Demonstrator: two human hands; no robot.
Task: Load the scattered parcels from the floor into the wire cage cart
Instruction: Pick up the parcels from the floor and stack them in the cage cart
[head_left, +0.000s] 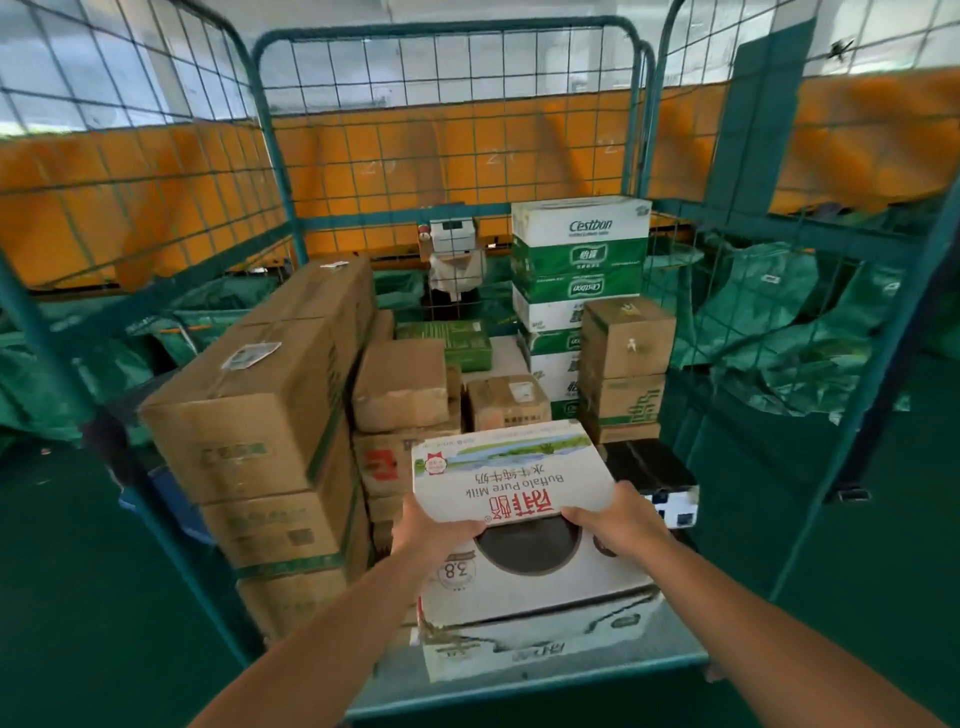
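- Milk carton (511, 475), printed "Buffalo Pure Milk", is held over the front of the wire cage cart (524, 680), above a white box (535, 577) that already sits on another white box at the cart's open edge.
- Left hand (434, 530) grips the carton's near left corner; right hand (618, 525) grips its near right corner, fingers curled under the edge. The hands are apart, one at each side.
- Tall brown boxes (260, 415) fill the cart's left side, smaller brown parcels (402, 384) the middle, and green-and-white Cestbon cases (579, 260) stand stacked at the back right.
- Risk: both grips sit on the near edge only, so the far end could dip and the carton slip as it is lowered.
- Risk: the white stack sits close to the open front; a carton set off-centre on it could slide out onto the floor.
- Risk: fingers under the edge may be pinched when the carton lands.
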